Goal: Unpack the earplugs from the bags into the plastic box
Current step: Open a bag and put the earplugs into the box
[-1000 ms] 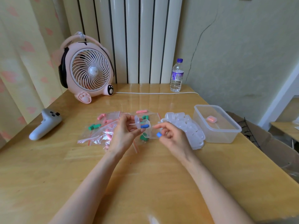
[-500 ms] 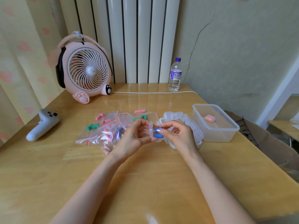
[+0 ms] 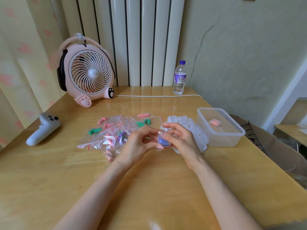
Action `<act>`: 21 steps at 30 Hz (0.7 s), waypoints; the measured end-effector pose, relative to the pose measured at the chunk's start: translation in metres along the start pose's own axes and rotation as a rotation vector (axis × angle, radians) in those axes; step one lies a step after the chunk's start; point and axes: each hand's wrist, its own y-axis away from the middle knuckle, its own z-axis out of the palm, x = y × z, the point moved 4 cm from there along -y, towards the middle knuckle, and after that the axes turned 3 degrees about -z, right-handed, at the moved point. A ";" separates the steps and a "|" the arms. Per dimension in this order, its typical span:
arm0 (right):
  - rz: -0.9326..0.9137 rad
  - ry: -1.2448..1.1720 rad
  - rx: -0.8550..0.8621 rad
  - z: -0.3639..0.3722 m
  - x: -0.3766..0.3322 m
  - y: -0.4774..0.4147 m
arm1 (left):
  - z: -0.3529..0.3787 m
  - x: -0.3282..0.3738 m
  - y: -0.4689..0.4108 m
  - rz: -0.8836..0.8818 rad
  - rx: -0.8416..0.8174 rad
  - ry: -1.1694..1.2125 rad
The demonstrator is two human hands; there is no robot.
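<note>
The left hand [image 3: 136, 146] and right hand [image 3: 181, 140] pinch a small clear case [image 3: 162, 133] between their fingertips; blue earplugs [image 3: 162, 141] show through it. To the right of the right hand, the box [image 3: 222, 140] holds one pink-filled case [image 3: 215, 122]. A pile of clear cases [image 3: 187, 122] behind that hand is partly hidden by it. Behind the left hand, the bags [image 3: 106, 138] hold pink, green and purple plugs. I cannot tell whether the held case's lid is closed.

Over the glossy wooden table [image 3: 149, 188], the left hand [image 3: 136, 146] and right hand [image 3: 181, 138] together pinched a small clear plastic case [image 3: 163, 141] holding blue earplugs. Just behind the left hand lay clear zip bags [image 3: 99, 143] of pink and green earplugs. Farther right, a clear rectangular plastic box [image 3: 224, 140] held one small case of pink earplugs [image 3: 215, 122].
</note>
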 end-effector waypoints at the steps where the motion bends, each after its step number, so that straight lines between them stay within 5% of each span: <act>1: 0.005 0.006 -0.003 -0.001 0.001 -0.001 | 0.001 0.000 0.000 0.022 -0.007 -0.011; 5: 0.001 -0.026 0.033 -0.008 -0.002 -0.001 | 0.001 0.004 0.002 0.096 0.009 -0.192; 12: -0.101 -0.058 0.291 -0.040 -0.009 -0.006 | -0.018 -0.007 0.001 0.078 0.398 -0.314; 17: -0.251 0.057 0.688 -0.082 -0.013 -0.002 | -0.014 -0.017 -0.002 0.155 0.304 -0.652; 21: -0.313 0.377 0.985 -0.104 -0.017 0.007 | -0.007 -0.029 -0.003 0.150 0.183 -0.821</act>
